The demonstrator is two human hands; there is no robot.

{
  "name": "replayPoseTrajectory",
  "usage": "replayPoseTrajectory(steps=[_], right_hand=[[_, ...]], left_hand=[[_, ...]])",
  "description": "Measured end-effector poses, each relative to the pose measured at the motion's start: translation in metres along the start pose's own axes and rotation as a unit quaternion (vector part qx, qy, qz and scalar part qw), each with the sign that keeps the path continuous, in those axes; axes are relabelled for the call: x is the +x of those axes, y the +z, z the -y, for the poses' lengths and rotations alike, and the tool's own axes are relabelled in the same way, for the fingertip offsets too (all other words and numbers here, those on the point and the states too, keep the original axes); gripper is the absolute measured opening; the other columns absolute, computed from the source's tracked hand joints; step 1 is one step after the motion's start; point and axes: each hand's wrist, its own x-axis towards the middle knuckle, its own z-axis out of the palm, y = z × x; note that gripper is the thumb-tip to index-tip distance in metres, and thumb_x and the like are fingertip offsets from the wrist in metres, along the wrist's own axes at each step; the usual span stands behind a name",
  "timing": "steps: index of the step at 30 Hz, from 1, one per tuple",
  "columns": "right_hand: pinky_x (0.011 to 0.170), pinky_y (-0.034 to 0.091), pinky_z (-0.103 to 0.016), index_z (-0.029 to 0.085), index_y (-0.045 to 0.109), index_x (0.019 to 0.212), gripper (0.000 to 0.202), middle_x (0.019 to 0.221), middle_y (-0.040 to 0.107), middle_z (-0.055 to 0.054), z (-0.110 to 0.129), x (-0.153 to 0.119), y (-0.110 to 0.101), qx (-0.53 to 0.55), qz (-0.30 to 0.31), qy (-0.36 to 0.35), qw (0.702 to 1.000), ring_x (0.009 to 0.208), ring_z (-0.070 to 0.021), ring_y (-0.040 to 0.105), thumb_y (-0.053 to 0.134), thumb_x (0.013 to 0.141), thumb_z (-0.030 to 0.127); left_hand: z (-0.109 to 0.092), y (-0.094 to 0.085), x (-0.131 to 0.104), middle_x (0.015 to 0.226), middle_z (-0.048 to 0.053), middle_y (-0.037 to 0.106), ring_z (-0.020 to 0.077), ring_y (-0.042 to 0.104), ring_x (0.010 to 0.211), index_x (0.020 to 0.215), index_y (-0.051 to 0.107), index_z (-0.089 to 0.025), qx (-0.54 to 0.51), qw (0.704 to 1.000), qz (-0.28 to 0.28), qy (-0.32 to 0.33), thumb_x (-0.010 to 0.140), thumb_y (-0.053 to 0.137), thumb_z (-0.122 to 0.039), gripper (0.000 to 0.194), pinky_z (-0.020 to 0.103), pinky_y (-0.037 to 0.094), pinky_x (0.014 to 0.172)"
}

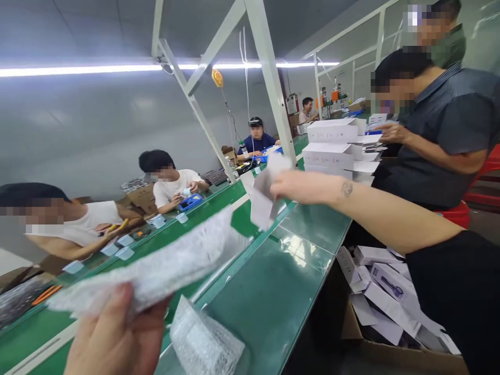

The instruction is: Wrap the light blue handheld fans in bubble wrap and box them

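Note:
My left hand (117, 330) is closed round a long package in bubble wrap (164, 255), raised above the green bench and tilted up to the right. With my right arm stretched forward, my right hand (287, 185) grips a white cardboard box (261, 195), which is blurred and seems to have its flaps open. What is inside that box cannot be made out. A second bubble-wrapped package (203, 338) lies on the green bench top (269, 291) just right of my left hand.
Folded white boxes (330, 148) are stacked on the bench ahead. A carton (383, 349) full of printed white boxes stands low at right. Co-workers sit across the conveyor belt (211, 208), where several clear cups (125, 252) rest; another person (441, 135) works at right. A metal frame post (269, 78) rises ahead.

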Motion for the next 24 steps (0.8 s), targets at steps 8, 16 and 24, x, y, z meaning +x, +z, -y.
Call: replayPoseTrajectory(steps=[8, 16, 24], right_hand=[[0.087, 0.043, -0.033, 0.018, 0.066, 0.088, 0.019, 0.097, 0.057, -0.008, 0.044, 0.027, 0.121, 0.152, 0.101, -0.237, 0.954, 0.097, -0.0215, 0.051, 0.072, 0.075, 0.03], [0.098, 0.041, -0.042, 0.019, 0.057, 0.1, 0.045, 0.116, 0.03, -0.01, 0.08, 0.023, 0.19, 0.301, -0.118, -0.075, 0.943, 0.116, -0.0259, 0.036, 0.077, 0.067, 0.044], [0.094, 0.043, -0.046, 0.025, 0.02, 0.13, 0.084, 0.131, 0.029, -0.015, 0.108, 0.006, 0.207, 0.409, -0.07, -0.018, 0.909, 0.119, -0.0264, 0.042, 0.074, 0.065, 0.025]], left_hand=[[0.037, 0.018, 0.038, 0.082, 0.0, 0.066, 0.0148, 0.064, 0.07, 0.084, 0.06, -0.016, -0.003, 0.997, 0.062, -0.055, 0.061, 0.075, -0.028, 0.029, 0.028, 0.058, 0.058], [-0.014, 0.029, 0.043, 0.071, 0.003, 0.066, 0.0257, 0.064, 0.076, 0.083, 0.065, -0.021, 0.63, 0.739, 0.172, 0.164, 0.074, 0.059, -0.035, 0.018, 0.035, 0.049, 0.074], [0.033, 0.046, 0.013, 0.09, 0.008, 0.07, 0.0275, 0.064, 0.09, 0.109, 0.062, -0.022, 0.61, 0.701, 0.362, 0.075, 0.078, 0.059, -0.034, 0.033, 0.035, 0.045, 0.082]])
